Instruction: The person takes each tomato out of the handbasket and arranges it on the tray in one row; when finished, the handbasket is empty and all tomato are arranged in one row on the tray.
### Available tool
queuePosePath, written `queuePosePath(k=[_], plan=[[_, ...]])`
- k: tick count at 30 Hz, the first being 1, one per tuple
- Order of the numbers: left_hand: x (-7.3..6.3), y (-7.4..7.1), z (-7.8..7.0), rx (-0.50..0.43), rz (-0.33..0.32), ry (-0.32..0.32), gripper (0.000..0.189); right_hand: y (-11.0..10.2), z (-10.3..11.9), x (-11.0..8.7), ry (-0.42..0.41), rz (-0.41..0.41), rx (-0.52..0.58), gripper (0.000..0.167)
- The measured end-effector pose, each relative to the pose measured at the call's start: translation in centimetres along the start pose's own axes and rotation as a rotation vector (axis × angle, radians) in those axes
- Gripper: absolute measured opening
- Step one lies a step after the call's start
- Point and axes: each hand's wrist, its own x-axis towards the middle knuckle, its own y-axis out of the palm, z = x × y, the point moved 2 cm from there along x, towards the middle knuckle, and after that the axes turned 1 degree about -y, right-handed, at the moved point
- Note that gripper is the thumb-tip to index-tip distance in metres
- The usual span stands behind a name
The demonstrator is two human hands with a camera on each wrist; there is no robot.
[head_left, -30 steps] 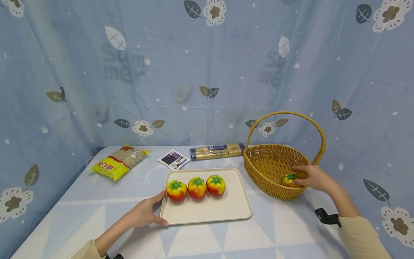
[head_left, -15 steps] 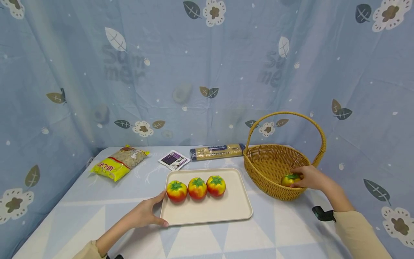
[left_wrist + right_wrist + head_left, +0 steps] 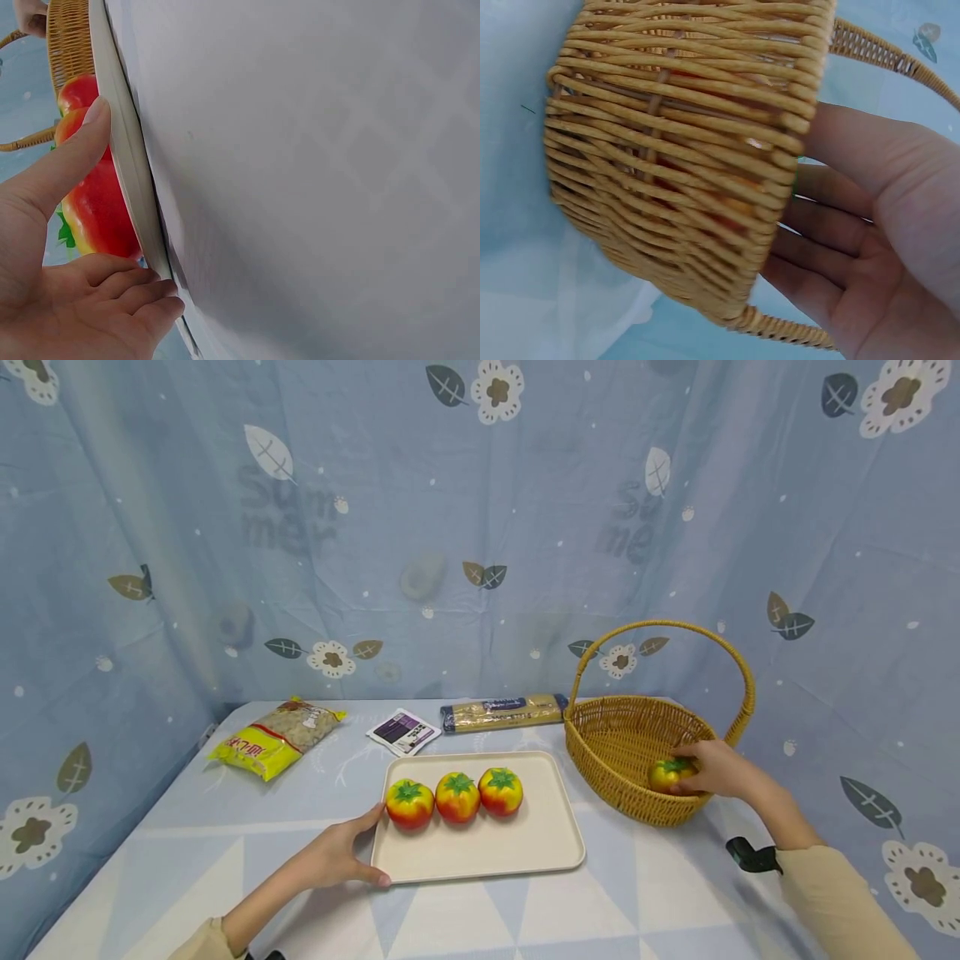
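In the head view my right hand [image 3: 717,770] reaches over the near-right rim of a wicker basket [image 3: 600,768]. Its thumb and fingers grip a yellow-red artificial tomato [image 3: 666,774] with a green leafy top, low inside the basket. The basket's weave [image 3: 675,150] mostly hides this tomato in the right wrist view. My left hand [image 3: 335,853] rests against the left edge of a cream tray [image 3: 480,852], thumb [image 3: 82,146] spread from the relaxed fingers. Three similar tomatoes stand in a row on the tray: left [image 3: 409,804], middle [image 3: 457,797] and right [image 3: 501,792].
A yellow-ended bag of food [image 3: 277,739] lies at the back left. Beside it are a white-and-purple packet [image 3: 403,732] and a long spaghetti pack [image 3: 504,713]. The basket's tall handle [image 3: 663,624] arches above it. A blue patterned curtain [image 3: 480,527] hangs behind the table.
My right hand has drawn its fingers closer round the tomato, which has shifted slightly left inside the basket. The left hand, tray and three tomatoes on it look unmoved.
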Motion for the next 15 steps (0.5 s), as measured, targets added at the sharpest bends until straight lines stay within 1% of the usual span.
queuePosePath(k=[5, 11, 15], plan=[[0.0, -0.1, -0.1, 0.005, 0.000, 0.005, 0.113, -0.8, 1.0, 0.5, 0.009, -0.006, -0.006, 0.060], [0.0, -0.1, -0.1, 0.005, 0.000, 0.013, 0.113, -1.5, 2.0, 1.0, -0.052, -0.044, -0.027, 0.058], [0.0, -0.1, -0.1, 0.010, 0.003, 0.018, 0.113, -1.9, 2.6, 1.2, -0.069, -0.057, -0.034, 0.056]])
